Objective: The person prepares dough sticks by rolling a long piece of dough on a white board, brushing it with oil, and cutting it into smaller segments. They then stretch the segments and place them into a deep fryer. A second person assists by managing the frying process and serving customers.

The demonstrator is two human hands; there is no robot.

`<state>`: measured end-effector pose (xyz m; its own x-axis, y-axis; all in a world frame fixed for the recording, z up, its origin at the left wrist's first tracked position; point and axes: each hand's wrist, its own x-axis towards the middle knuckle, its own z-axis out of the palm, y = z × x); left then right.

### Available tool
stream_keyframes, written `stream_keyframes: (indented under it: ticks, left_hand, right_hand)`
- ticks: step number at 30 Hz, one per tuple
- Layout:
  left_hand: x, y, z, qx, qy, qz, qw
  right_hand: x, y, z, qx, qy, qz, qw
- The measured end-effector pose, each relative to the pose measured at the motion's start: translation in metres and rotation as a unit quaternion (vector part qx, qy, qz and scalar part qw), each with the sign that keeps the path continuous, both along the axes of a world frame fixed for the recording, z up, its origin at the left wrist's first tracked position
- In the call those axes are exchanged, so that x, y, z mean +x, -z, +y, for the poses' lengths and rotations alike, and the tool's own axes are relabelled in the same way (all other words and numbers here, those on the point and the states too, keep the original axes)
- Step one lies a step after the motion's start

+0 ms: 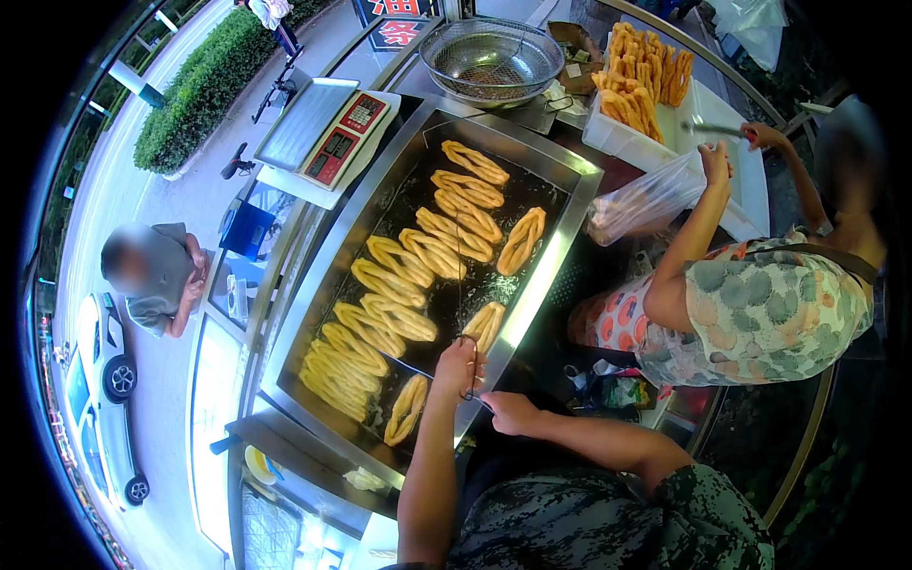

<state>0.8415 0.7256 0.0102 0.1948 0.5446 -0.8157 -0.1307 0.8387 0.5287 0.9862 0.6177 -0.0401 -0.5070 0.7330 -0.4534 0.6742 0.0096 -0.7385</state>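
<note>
A wide steel fryer (536,303) of dark oil lies before me, with a long slanting row of youtiao dough loops (399,317) floating in it. My left hand (459,367) grips a thin metal rod (459,288) that reaches out over the oil. Just beyond its fingers floats one loop (486,322) by the right wall. Over the near rim, my right hand (514,413) is closed on the end of another thin rod (420,372), which slants left over the oil. Separate loops float at the right (522,241) and near side (406,410).
At the right, a co-worker (769,306) holds tongs (716,129) and a plastic bag (645,206) beside a white bin (748,192) of fried youtiao (638,78). A wire basket (491,60) and scale (335,142) stand beyond the fryer. Another person (160,278) leans at the left counter.
</note>
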Motion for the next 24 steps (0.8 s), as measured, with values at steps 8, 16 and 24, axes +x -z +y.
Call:
stream_keyframes:
  ticks: [8, 16, 24]
  left_hand:
    - [-0.035, -0.008, -0.028, 0.029, -0.008, 0.041, 0.999]
    - [-0.031, -0.018, -0.074, 0.068, 0.094, 0.183, 0.976]
    - [-0.038, -0.026, -0.059, -0.049, -0.096, -0.157, 0.982]
  right_hand:
    - [-0.009, 0.008, -0.007, 0.009, 0.019, 0.03, 0.999]
    - [-0.006, -0.003, 0.0, -0.011, 0.016, 0.013, 1.0]
    - [-0.006, -0.012, -0.001, -0.018, 0.007, 0.002, 1.0]
